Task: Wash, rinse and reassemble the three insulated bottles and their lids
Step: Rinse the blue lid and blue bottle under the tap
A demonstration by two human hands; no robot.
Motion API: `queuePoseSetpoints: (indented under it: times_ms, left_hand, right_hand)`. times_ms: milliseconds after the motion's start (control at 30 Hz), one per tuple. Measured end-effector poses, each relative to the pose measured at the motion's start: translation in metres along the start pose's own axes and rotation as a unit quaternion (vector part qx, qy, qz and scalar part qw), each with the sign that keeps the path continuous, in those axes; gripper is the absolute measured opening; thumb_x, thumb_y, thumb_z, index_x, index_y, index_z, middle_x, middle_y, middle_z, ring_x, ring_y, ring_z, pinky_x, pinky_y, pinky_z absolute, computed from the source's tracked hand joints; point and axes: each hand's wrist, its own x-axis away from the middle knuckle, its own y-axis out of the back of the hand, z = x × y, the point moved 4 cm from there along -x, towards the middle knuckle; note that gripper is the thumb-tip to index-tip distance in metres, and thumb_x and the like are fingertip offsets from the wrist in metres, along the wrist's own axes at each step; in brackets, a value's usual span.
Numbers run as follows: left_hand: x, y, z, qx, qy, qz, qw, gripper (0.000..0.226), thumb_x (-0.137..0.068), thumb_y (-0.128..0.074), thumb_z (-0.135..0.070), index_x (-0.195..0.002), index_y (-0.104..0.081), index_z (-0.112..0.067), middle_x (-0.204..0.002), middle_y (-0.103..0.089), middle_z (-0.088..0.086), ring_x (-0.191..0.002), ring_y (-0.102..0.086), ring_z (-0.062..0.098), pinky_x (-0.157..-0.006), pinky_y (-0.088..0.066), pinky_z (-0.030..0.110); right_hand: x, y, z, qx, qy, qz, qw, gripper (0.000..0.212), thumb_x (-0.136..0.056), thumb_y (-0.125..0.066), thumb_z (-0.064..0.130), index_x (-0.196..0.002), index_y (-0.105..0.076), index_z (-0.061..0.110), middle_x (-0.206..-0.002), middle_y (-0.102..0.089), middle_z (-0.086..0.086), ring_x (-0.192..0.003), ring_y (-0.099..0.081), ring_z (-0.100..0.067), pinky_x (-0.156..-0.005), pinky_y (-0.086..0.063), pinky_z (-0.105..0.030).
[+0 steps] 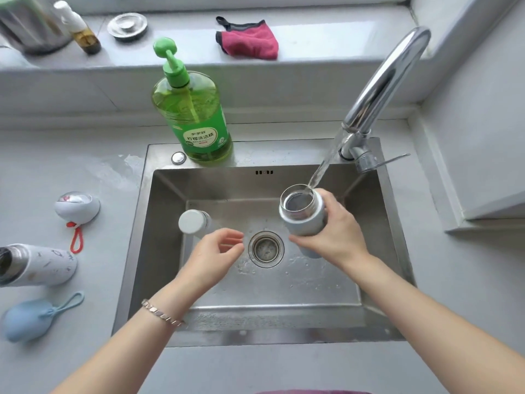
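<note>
Head view: we tilt the open bottle (302, 216) in our right hand (332, 231) (fingers wrapped around it) so the faucet (383, 89) stream enters; left hand (216, 251) hangs loosely open, empty.

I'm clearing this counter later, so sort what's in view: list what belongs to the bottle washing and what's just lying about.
Part of the job:
- grey bottle, held in the right hand under the tap
- capped bottle in the sink
- white bottle on the counter
- white lid
- blue lid
- dish soap
- left hand, empty

Lying about:
- pink cloth
- sink strainer
- small pump bottle
</note>
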Motion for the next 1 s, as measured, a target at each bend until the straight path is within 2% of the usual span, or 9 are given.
queuePoseSetpoints:
  times_ms: [100, 200, 267, 400, 500, 600, 834, 900, 1000]
  left_hand:
    - [0.006, 0.001, 0.011, -0.008, 0.008, 0.002, 1.000, 0.014, -0.088, -0.060, -0.012, -0.099, -0.063, -0.019, -0.094, -0.067, -0.005, -0.085, -0.059, -0.001, -0.067, -0.040, 0.001]
    - [0.013, 0.003, 0.021, 0.002, 0.016, 0.001, 1.000, 0.013, -0.088, -0.060, -0.012, -0.096, -0.063, -0.022, -0.093, -0.067, -0.008, -0.087, -0.060, -0.001, -0.071, -0.040, 0.004]
    - [0.018, 0.003, 0.028, 0.005, 0.020, 0.000, 1.000, 0.013, -0.088, -0.060, -0.013, -0.094, -0.063, -0.024, -0.092, -0.067, -0.009, -0.088, -0.061, 0.000, -0.073, -0.041, 0.007]
    - [0.027, -0.001, 0.041, -0.006, 0.036, 0.010, 0.999, 0.013, -0.088, -0.060, -0.015, -0.092, -0.061, -0.027, -0.091, -0.066, -0.010, -0.086, -0.061, 0.001, -0.074, -0.042, 0.016]
    - [0.031, -0.007, 0.046, -0.028, 0.041, 0.031, 0.998, 0.011, -0.089, -0.059, -0.018, -0.093, -0.059, -0.028, -0.090, -0.063, -0.012, -0.084, -0.059, 0.000, -0.070, -0.041, 0.015]
    - [0.033, -0.010, 0.046, -0.040, 0.035, 0.040, 0.998, 0.009, -0.090, -0.057, -0.018, -0.097, -0.059, -0.024, -0.091, -0.062, -0.009, -0.080, -0.057, -0.002, -0.064, -0.039, 0.006]
    - [0.029, -0.016, 0.039, -0.058, 0.028, 0.057, 0.996, 0.017, -0.092, -0.055, -0.021, -0.107, -0.061, -0.019, -0.098, -0.063, -0.005, -0.082, -0.056, 0.001, -0.062, -0.038, 0.005]
    - [0.027, -0.016, 0.038, -0.061, 0.024, 0.056, 0.996, 0.017, -0.091, -0.055, -0.021, -0.106, -0.062, -0.019, -0.096, -0.062, -0.006, -0.081, -0.056, 0.001, -0.062, -0.039, 0.005]
    - [0.025, -0.014, 0.038, -0.056, 0.026, 0.049, 0.997, 0.016, -0.091, -0.055, -0.021, -0.106, -0.062, -0.019, -0.097, -0.063, -0.005, -0.085, -0.058, 0.005, -0.064, -0.041, 0.006]
  right_hand:
    - [0.000, 0.006, -0.003, 0.000, -0.024, -0.017, 1.000, 0.076, -0.052, -0.085, 0.032, -0.118, -0.048, 0.036, -0.105, -0.056, 0.006, -0.093, -0.054, -0.014, -0.079, -0.044, -0.028]
    - [0.002, 0.011, -0.011, 0.145, -0.026, 0.058, 0.987, 0.078, -0.055, -0.080, 0.032, -0.123, -0.043, 0.035, -0.099, -0.043, 0.003, -0.087, -0.053, -0.020, -0.072, -0.039, -0.025]
    - [0.010, 0.012, -0.021, 0.274, -0.043, 0.154, 0.948, 0.077, -0.058, -0.075, 0.035, -0.126, -0.039, 0.034, -0.097, -0.038, 0.002, -0.079, -0.052, -0.022, -0.067, -0.040, -0.026]
    - [0.019, 0.018, -0.037, 0.457, -0.118, 0.288, 0.833, 0.071, -0.061, -0.075, 0.041, -0.123, -0.042, 0.027, -0.106, -0.041, -0.003, -0.075, -0.049, -0.023, -0.066, -0.041, -0.027]
    - [0.020, 0.013, -0.039, 0.524, -0.131, 0.333, 0.773, 0.072, -0.062, -0.076, 0.042, -0.123, -0.043, 0.023, -0.117, -0.043, -0.006, -0.091, -0.055, -0.023, -0.077, -0.047, -0.029]
    - [0.018, 0.003, -0.036, 0.555, -0.115, 0.347, 0.747, 0.076, -0.061, -0.076, 0.044, -0.126, -0.044, 0.022, -0.120, -0.043, -0.007, -0.102, -0.056, -0.023, -0.083, -0.049, -0.033]
    - [0.015, 0.019, -0.031, 0.530, -0.135, 0.330, 0.769, 0.075, -0.061, -0.075, 0.048, -0.124, -0.042, 0.023, -0.117, -0.042, -0.006, -0.100, -0.056, -0.024, -0.082, -0.049, -0.032]
    - [0.017, 0.027, -0.038, 0.495, -0.135, 0.289, 0.809, 0.070, -0.063, -0.072, 0.051, -0.121, -0.042, 0.025, -0.109, -0.043, -0.005, -0.091, -0.055, -0.024, -0.073, -0.045, -0.028]
    - [0.022, 0.027, -0.046, 0.337, -0.126, 0.196, 0.912, 0.063, -0.062, -0.070, 0.047, -0.115, -0.042, 0.028, -0.097, -0.045, -0.002, -0.080, -0.052, -0.023, -0.067, -0.043, -0.029]
